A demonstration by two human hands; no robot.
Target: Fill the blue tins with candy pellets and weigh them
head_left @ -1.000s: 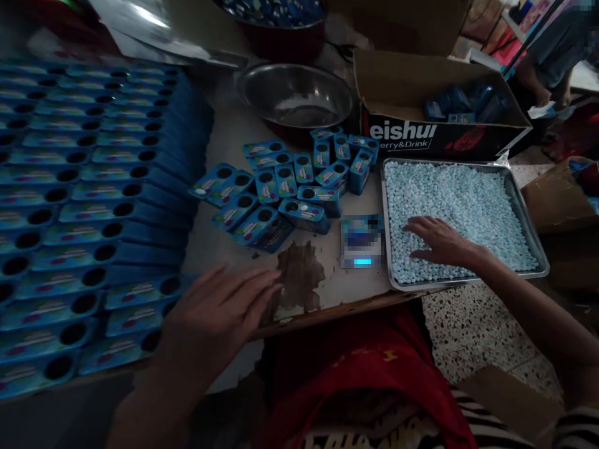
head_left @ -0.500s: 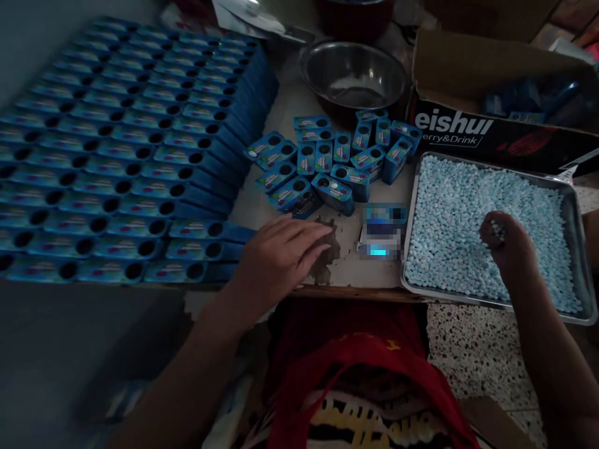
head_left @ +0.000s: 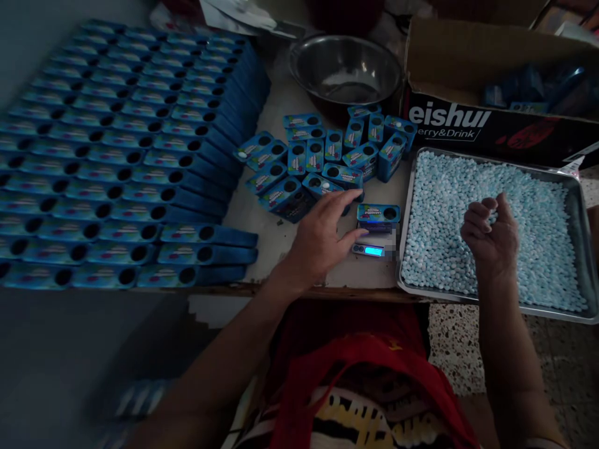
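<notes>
Head view. On the scale, a blue box is supported. Left of the scale, the left hand is spread and empty; whether the box is touched cannot be told, but by a careless nudge it could be tipped. Right of the scale, over the tray, pellets are grasped by the curled right hand; through a loosened grip, some could be spilled.

Far right, black cardboard box: "eishui", with "erry&Drink" under it. Blue container on the scale, right of middle: "CARAMELO", second line unsure. Scale display lit, digits unreadable. Left rows of containers: print too small. Near, shirt: big lettering, partly covered, can't read.
</notes>
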